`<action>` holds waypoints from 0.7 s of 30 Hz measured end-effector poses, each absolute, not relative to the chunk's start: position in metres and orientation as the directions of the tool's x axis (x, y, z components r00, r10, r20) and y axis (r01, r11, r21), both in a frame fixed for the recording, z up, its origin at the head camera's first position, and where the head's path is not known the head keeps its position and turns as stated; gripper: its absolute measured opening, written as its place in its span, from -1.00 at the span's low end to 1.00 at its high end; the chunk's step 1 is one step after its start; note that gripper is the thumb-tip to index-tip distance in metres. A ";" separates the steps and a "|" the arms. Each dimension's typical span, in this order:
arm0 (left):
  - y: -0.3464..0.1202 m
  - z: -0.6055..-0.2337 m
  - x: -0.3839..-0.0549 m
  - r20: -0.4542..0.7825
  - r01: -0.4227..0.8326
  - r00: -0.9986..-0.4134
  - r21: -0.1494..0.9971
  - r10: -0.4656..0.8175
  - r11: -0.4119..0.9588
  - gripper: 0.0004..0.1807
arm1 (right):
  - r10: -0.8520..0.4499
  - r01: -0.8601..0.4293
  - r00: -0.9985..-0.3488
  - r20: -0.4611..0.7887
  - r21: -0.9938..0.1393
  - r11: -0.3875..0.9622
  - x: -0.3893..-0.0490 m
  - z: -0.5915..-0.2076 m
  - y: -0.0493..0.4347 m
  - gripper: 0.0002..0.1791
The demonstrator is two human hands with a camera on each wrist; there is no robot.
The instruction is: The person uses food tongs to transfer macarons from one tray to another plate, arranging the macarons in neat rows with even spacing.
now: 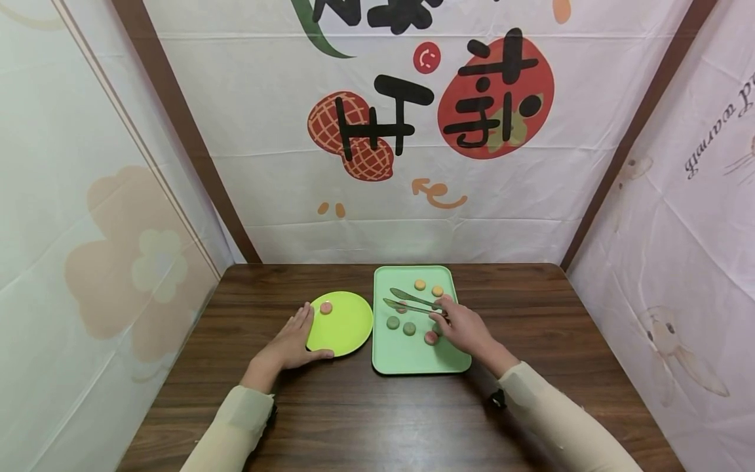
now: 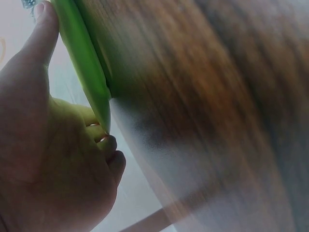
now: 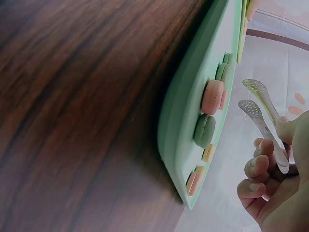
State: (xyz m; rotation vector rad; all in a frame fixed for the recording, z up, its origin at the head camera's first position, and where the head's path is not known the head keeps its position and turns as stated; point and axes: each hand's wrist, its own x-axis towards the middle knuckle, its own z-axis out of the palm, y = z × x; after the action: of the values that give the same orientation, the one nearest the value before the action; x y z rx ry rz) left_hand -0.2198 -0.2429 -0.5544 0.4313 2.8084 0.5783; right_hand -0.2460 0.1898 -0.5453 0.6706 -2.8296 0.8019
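My left hand [image 1: 293, 341] rests against the left side of a round yellow-green plate [image 1: 348, 334], fingers straight along its rim and thumb at the near edge. A pink macaron [image 1: 326, 307] lies on this plate. In the left wrist view the thumb and fingertips touch the plate's edge [image 2: 87, 63]. My right hand [image 1: 464, 330] grips metal tongs [image 3: 263, 116] with perforated ends; the tips stand apart with nothing between them. The tongs [image 1: 415, 301] extend left over a mint-green tray [image 1: 407, 357], overlapping a pink macaron [image 1: 402, 307] in the head view.
On the tray are yellow macarons [image 1: 419, 284], green macarons [image 1: 409, 328] and another pink macaron [image 1: 431, 337]. The tray stands right beside the plate on a dark wooden table [image 1: 377, 419]. Printed cloth walls [image 1: 265, 196] border the table at the back and sides.
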 end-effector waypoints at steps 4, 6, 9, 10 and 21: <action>-0.243 -0.555 -0.221 -0.177 0.237 -0.926 0.413 0.333 0.879 0.43 | -0.379 -0.443 -0.896 0.229 -0.473 0.762 -0.244 -0.546 0.194 -0.69; -0.244 -0.555 -0.222 -0.177 0.239 -0.926 0.410 0.334 0.880 0.44 | -0.375 -0.440 -0.898 0.230 -0.467 0.767 -0.243 -0.546 0.196 -0.71; -0.245 -0.556 -0.222 -0.176 0.240 -0.926 0.409 0.335 0.880 0.44 | -0.369 -0.434 -0.901 0.228 -0.454 0.778 -0.243 -0.546 0.199 -0.71; -0.245 -0.556 -0.222 -0.176 0.239 -0.926 0.409 0.334 0.880 0.44 | -0.367 -0.431 -0.902 0.227 -0.450 0.782 -0.243 -0.546 0.199 -0.70; -0.243 -0.554 -0.219 -0.180 0.233 -0.926 0.416 0.331 0.879 0.44 | -0.358 -0.414 -0.910 0.207 -0.450 0.791 -0.241 -0.546 0.203 -0.69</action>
State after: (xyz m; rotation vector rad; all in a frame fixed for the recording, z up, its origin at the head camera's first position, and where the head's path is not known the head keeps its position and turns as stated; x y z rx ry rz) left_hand -0.2194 -0.2434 -0.5535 0.4272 2.8033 0.5754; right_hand -0.2405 0.2026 -0.5462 0.6199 -2.8674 0.7591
